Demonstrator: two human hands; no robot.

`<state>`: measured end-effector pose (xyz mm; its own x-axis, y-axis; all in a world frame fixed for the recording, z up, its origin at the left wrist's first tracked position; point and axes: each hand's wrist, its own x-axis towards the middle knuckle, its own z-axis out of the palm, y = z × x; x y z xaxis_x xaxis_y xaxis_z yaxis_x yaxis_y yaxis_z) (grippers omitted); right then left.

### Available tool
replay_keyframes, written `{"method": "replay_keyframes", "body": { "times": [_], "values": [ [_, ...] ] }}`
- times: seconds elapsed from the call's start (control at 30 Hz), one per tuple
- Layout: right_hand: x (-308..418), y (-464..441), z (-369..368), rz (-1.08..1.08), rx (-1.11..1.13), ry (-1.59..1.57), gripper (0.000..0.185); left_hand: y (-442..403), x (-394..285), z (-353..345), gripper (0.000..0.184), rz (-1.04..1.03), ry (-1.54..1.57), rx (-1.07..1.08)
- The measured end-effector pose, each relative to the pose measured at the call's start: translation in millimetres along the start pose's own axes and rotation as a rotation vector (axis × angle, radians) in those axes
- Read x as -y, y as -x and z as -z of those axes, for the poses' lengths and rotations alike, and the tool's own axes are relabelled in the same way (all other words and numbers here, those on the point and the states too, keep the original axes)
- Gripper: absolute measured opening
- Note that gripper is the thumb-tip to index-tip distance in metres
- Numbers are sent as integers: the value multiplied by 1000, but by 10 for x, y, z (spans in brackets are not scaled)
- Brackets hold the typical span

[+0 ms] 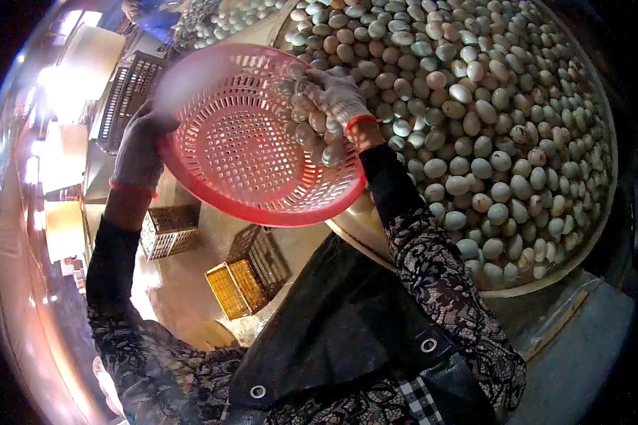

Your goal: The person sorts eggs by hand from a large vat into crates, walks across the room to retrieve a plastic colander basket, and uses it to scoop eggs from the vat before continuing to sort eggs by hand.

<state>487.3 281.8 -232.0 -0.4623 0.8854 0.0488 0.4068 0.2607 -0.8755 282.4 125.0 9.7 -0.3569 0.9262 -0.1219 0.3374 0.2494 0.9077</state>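
Our left hand (143, 145) has its grip clamped on the left rim of the basket (237, 152). Our right hand (337, 98) is at its right side, against eggs (306, 133) (they blur, so we cannot tell whether that grip is closed). Right of the basket is a tub (524, 287) heaped with more.

The left hand (140, 145) and right hand (339, 98) wear greyish fabric gloves (346, 106), the right one paler, each edged with an orange-red band (361, 121) at the wrist. Dark sleeves (443, 258) with a pale floral lace pattern meet plain black cuffs (390, 177). A black apron (319, 319) shows two round metal eyelets (259, 391), with black-and-white checked cloth (418, 400) near the right one.
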Motion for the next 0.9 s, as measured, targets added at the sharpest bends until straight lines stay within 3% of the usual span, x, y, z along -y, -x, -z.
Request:
{"method": "replay_keyframes", "body": {
  "times": [0.07,0.17,0.23,0.27,0.37,0.47,0.57,0.67,0.73,0.77,0.87,0.9],
  "values": [
    [-175,-146,-203,29,13,-148,54,169,2,-6,18,-44,-70,-11],
    [344,82,123,77,-46,73,52,556,-101,-145,13,-96,-105,-108],
    [433,98,110,275,-183,186,50,693,-28,-49,16,-135,-173,-233],
    [366,81,32,514,-333,134,50,764,10,24,17,-154,-194,-288],
    [815,192,77,409,-109,1,47,1103,56,396,14,-135,-125,-379],
    [1063,116,-251,401,-40,61,43,1469,148,641,18,-217,-295,-479],
    [1297,220,-509,378,71,-50,40,1752,219,793,15,-29,-110,-671],
    [1486,408,-974,341,101,109,43,2037,436,988,12,92,-128,-704],
    [1422,531,-1359,384,98,7,45,2120,522,896,22,54,77,-749],
    [1328,589,-1544,379,112,8,45,2191,727,986,22,46,-85,-761],
    [1111,829,-1799,335,210,-37,47,2153,920,823,16,165,97,-671],
    [867,880,-2020,312,248,-60,45,2072,1141,784,14,182,98,-753]
  ]
}}
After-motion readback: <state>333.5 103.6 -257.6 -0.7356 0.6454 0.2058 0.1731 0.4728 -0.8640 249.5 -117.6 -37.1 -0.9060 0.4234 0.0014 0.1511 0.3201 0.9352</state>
